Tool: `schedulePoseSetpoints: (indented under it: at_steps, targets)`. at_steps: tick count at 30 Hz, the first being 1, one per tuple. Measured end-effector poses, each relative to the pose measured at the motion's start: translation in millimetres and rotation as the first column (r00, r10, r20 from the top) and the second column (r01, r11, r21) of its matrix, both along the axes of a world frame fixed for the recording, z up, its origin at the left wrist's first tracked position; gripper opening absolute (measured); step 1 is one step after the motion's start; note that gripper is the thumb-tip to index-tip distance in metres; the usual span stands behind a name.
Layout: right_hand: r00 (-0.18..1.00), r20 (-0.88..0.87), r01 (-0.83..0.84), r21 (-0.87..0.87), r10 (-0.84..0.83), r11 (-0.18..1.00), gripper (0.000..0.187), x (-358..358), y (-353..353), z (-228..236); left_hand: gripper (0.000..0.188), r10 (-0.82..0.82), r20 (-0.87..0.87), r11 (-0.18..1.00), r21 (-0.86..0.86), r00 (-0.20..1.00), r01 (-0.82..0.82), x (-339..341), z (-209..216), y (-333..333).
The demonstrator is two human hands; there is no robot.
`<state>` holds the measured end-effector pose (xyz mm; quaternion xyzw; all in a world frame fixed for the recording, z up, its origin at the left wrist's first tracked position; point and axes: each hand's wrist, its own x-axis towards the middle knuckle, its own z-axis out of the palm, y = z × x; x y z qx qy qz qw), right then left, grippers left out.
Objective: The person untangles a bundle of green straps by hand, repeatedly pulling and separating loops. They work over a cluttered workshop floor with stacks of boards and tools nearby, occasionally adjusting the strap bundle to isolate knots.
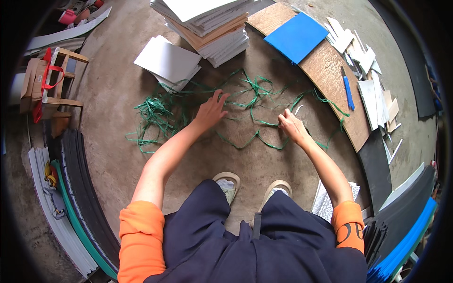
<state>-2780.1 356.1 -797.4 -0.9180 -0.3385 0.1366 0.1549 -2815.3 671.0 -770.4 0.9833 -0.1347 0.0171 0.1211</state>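
Observation:
Green plastic twine (255,92) lies in loose loops and strands over the concrete floor ahead of my feet. My left hand (212,111) hovers over the loops with its fingers apart and nothing visibly gripped. Further right, my right hand (292,126) is closed in a pinch on a strand of the twine, which trails off both sides of the fingers. A tangled bunch of the same twine (158,115) rests left of my left hand. Just beyond it sits a low stack of white sheets (167,59).
A tall stack of white and tan sheets (207,33) stands ahead. To the right, a brown board (325,66) carries a blue sheet (297,37) and a blue-handled knife (348,89), with white offcuts (373,94) beside it. A wooden stool (66,78) is at left.

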Motion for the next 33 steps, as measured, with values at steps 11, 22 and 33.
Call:
schedulePoseSetpoints:
  at_steps: [11, 22, 33]
  targets:
    - [0.489, -0.598, 0.758, 0.652, -0.635, -0.031, 0.011, 113.4, -153.8, 101.3, 0.029, 0.643, -0.134, 0.766, 0.15, 0.754, -0.625, 6.4, 11.8, 104.0]
    - [0.452, -0.613, 0.837, 0.542, -0.648, 0.071, 0.02, 110.9, -159.3, 87.8, 0.035, 0.621, 0.017, 0.776, -0.154, 0.784, -0.612, 7.8, 23.5, 95.1]
    - [0.53, -0.424, 0.756, 0.628, -0.734, 0.184, 0.017, 103.2, -167.3, 82.5, 0.036, -0.175, 0.078, 0.982, 0.087, 0.981, 0.168, 18.8, -27.0, -30.0]
